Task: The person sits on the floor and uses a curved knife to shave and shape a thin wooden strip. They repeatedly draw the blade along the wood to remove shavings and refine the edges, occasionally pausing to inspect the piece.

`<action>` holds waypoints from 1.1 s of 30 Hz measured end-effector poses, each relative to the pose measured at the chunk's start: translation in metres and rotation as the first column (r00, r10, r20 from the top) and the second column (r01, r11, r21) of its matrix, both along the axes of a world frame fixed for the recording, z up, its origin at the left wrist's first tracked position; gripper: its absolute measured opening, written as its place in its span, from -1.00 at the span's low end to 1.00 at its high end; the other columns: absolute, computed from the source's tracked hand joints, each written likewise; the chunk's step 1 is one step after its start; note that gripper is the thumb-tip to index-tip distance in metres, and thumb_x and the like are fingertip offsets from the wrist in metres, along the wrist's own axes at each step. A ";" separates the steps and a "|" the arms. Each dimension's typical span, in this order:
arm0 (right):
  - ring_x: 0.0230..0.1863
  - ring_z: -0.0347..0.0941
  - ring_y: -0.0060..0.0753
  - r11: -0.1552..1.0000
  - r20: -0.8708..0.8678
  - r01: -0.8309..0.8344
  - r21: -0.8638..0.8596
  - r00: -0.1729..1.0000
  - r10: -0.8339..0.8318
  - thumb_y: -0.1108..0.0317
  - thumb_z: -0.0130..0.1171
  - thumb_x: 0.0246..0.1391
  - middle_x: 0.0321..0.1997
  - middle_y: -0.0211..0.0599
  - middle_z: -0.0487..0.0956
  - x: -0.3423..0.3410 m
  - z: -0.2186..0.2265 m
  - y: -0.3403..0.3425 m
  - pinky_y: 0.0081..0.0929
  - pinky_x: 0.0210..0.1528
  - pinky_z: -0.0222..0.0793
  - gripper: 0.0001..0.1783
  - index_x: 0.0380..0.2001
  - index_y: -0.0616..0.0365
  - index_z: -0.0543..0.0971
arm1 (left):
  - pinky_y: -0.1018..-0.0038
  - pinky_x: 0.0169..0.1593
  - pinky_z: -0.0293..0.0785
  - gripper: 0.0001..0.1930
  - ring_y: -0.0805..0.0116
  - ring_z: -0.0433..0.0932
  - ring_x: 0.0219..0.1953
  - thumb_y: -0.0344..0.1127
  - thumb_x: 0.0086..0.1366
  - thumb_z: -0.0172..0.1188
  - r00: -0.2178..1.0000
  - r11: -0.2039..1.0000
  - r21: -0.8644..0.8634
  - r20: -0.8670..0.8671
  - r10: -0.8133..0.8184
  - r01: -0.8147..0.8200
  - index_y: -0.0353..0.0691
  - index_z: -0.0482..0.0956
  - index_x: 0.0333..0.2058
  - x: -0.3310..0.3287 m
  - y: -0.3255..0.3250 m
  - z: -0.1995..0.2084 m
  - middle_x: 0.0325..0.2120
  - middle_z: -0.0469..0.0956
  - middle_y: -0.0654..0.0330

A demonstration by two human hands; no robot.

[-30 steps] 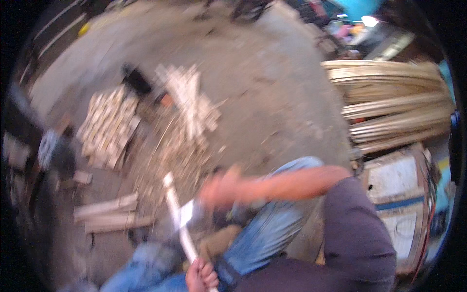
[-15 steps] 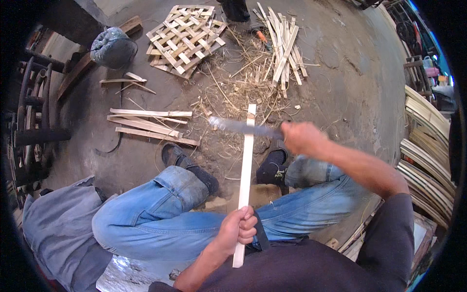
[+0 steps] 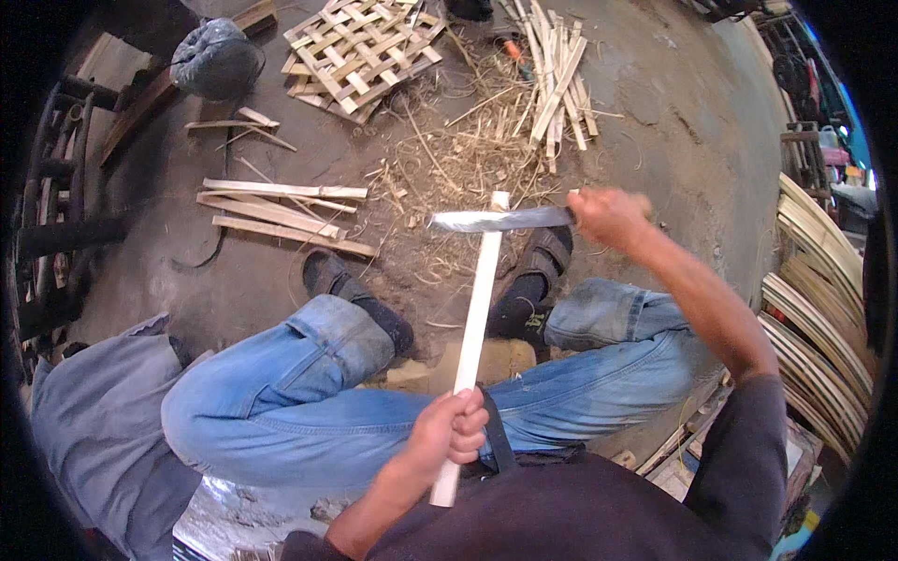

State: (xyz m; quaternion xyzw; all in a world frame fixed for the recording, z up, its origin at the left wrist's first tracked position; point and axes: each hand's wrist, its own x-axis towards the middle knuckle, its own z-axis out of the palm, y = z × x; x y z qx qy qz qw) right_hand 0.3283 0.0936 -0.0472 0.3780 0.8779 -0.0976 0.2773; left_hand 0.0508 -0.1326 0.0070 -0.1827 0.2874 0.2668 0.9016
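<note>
My left hand (image 3: 449, 427) is closed round the lower part of a long pale strip (image 3: 478, 313), likely bamboo or wood. The strip slants up and away from my body between my feet. In my right hand (image 3: 610, 215) is the dark handle of a long knife (image 3: 505, 221), mostly covered by my fingers. Its shiny blade points left and lies across the strip near the far end. Just beyond the blade, the strip's tip pokes out over the shavings.
Woven lattice panels (image 3: 360, 56) and a pile of thin strips (image 3: 558, 84) lie at the far side, with shavings (image 3: 458, 154) between. More strips (image 3: 281, 220) rest on the left floor. Bundled long slats (image 3: 818, 327) line the right. A grey bag-like bundle (image 3: 215, 61) stands far left.
My right hand and the knife have moved a little up and to the right. The strip now leans more to the right at its far end. My left hand keeps its hold.
</note>
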 end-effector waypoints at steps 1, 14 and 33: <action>-0.35 0.59 0.08 0.996 -0.052 0.085 0.018 0.995 -0.084 0.38 0.10 -0.03 -0.40 -0.02 0.60 -0.002 0.003 0.014 -0.04 -0.35 0.51 -0.87 -0.39 0.17 0.46 | 0.67 -0.71 -0.19 -0.74 0.70 -0.10 -0.73 -0.08 0.47 -0.18 1.000 0.999 0.031 -0.002 -0.007 0.007 0.02 0.20 -0.42 -0.002 0.005 -0.003 -0.68 0.01 0.50; -0.35 0.60 0.05 0.996 -0.256 0.065 -0.067 0.963 -0.080 0.37 0.05 0.02 -0.39 -0.03 0.59 -0.017 0.007 0.014 0.00 -0.33 0.50 -0.88 -0.37 0.17 0.44 | 0.66 -0.71 -0.20 -0.75 0.70 -0.09 -0.72 -0.14 0.48 -0.19 0.999 0.999 0.011 0.024 0.034 -0.034 -0.01 0.18 -0.43 0.006 0.009 -0.006 -0.67 0.00 0.49; -0.33 0.60 0.01 0.953 -0.245 -0.241 -0.185 0.950 0.192 0.36 0.06 0.01 -0.39 -0.08 0.60 -0.056 0.039 -0.036 -0.09 -0.35 0.51 -0.88 -0.40 0.17 0.43 | 0.66 -0.71 -0.20 -0.75 0.69 -0.08 -0.73 -0.14 0.47 -0.20 0.997 0.997 -0.009 0.004 0.076 -0.076 -0.03 0.19 -0.43 0.007 -0.001 -0.006 -0.67 0.01 0.48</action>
